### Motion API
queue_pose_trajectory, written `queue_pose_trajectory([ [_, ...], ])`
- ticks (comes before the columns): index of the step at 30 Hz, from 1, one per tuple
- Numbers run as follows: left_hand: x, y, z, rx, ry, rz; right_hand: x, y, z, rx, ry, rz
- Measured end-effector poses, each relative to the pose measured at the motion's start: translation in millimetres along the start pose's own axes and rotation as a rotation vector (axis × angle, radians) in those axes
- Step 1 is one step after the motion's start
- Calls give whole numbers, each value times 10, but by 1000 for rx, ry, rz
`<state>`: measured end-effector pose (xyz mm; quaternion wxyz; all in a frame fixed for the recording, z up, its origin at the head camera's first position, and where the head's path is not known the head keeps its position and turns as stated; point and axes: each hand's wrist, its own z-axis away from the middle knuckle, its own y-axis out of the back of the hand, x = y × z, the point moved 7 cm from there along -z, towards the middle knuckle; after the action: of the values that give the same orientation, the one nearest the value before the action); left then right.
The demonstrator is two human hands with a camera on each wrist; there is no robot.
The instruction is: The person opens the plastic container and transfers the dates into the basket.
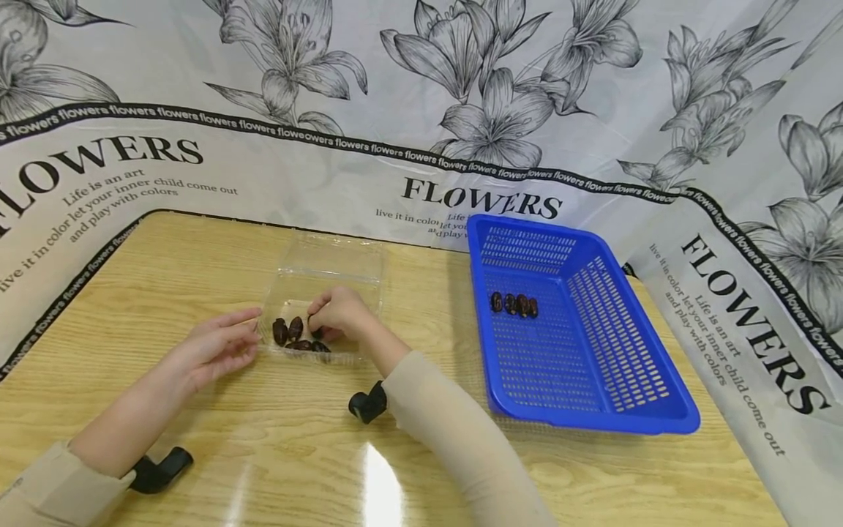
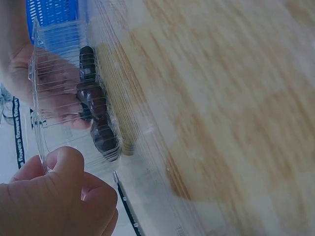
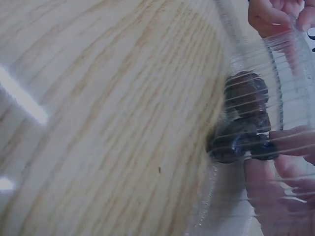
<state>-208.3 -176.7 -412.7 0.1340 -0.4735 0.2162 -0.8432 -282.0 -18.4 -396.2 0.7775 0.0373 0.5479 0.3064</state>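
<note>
Pinching a date (image 3: 264, 148) inside the clear box (image 2: 55, 35): right hand (image 1: 342, 311), reaching in from four o'clock. Left hand (image 1: 220, 348) grips the rim at nine o'clock, fingers and thumb together. Step looks like handling one date; lifting or setting down, cannot tell. Either way, next move calls for care past neighbouring dates (image 1: 279, 331) and the low front wall. Blue basket (image 1: 626, 423) at three o'clock, four more dates (image 1: 522, 305) inside; its near wall intervenes.
</note>
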Motion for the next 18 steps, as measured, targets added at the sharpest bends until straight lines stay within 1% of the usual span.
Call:
queue_pose_trajectory([
  [5,-3,18,8,1,-4,-6,-54,54,31,-31,12,-8],
  [8,-5,25,9,0,-8,-18,-103,93,62,-70,32,-10],
  [13,-10,25,8,0,-10,-25,-187,176,104,-117,41,-62],
  [15,-9,21,5,-1,-10,-29,-224,213,113,-127,40,-79],
  [18,-6,14,1,0,-10,-22,-281,270,128,-138,42,-75],
])
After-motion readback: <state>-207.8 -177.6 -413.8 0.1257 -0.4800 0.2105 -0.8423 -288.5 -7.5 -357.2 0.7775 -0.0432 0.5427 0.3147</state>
